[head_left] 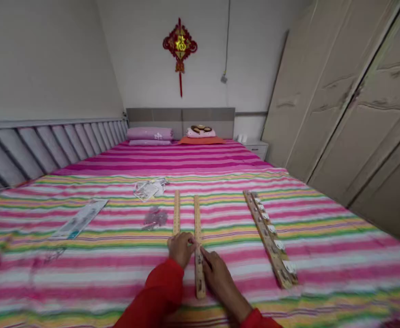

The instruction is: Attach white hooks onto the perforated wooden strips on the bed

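Observation:
Two plain wooden strips lie lengthwise on a striped bedspread [322,259]. My right hand [218,278] grips the nearer strip [197,218] with its fingertips, and a thin dark item shows at those fingers, too small to name. My left hand [182,249] rests over the near end of the other strip [176,212], with its fingers reaching across to the gripped strip. To the right, apart from both hands, lies a wooden strip fitted with white hooks [270,239].
Opened plastic packets [148,189] and a long printed packet [79,219] lie beyond and left of my hands. A small translucent wrapper [155,217] lies nearer. Pillows [149,134] stand at the headboard [181,116], and tall wardrobe doors [353,100] run along the right.

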Available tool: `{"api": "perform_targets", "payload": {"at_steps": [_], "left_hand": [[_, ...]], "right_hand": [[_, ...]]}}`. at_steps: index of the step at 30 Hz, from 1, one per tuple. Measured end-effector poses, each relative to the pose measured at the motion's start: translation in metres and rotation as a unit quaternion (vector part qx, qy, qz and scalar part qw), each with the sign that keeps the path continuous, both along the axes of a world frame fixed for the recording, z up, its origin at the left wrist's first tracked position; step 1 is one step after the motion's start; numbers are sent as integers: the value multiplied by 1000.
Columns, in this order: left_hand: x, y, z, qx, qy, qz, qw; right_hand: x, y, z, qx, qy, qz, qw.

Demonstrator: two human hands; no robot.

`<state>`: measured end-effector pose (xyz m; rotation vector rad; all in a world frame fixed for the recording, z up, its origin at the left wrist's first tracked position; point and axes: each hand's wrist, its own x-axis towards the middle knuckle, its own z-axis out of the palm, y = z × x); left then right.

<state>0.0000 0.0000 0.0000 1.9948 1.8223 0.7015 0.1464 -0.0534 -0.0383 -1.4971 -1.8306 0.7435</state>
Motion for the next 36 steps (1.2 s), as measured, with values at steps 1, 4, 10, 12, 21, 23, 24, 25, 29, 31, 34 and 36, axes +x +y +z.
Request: {"api": "perform_targets", "payload": {"at_steps": [1, 4, 10, 12, 21, 23, 24, 25, 29, 31, 34, 36], "left_hand": [[0, -1, 0, -4, -1, -2, 1000], [-4, 1, 0, -4, -56, -14, 998], [-66, 18, -1, 79, -284, 19, 955], [-99, 24, -1, 130, -258, 107, 951], [-160, 37, 7, 166, 68, 136, 974], [-155, 35, 13, 151, 140, 132, 970], [-153, 34, 16, 143, 174, 130, 966], [-151, 33, 19, 135, 205, 128, 961], [-147, 30, 28, 104, 276, 112, 949], [-148, 31, 31, 90, 286, 105, 948], [-149, 33, 35, 67, 298, 101, 947], [-150, 32, 39, 65, 301, 102, 946]], "right_hand": [[2, 1, -1, 4, 17, 5, 1000], [6, 3, -4, 9, 88, 15, 996], [11, 1, -5, -29, 265, -6, 964], [10, -1, -4, -55, 290, -29, 955], [5, 1, -6, -90, 359, -75, 926], [4, 0, -4, -92, 360, -77, 925], [4, -1, -3, -93, 359, -80, 925], [4, -1, -2, -95, 357, -83, 925], [4, -2, 0, -101, 359, -81, 924], [4, -1, -1, -98, 363, -76, 924], [4, 0, -2, -88, 366, -77, 923], [4, 1, -3, -84, 368, -77, 923]]}}
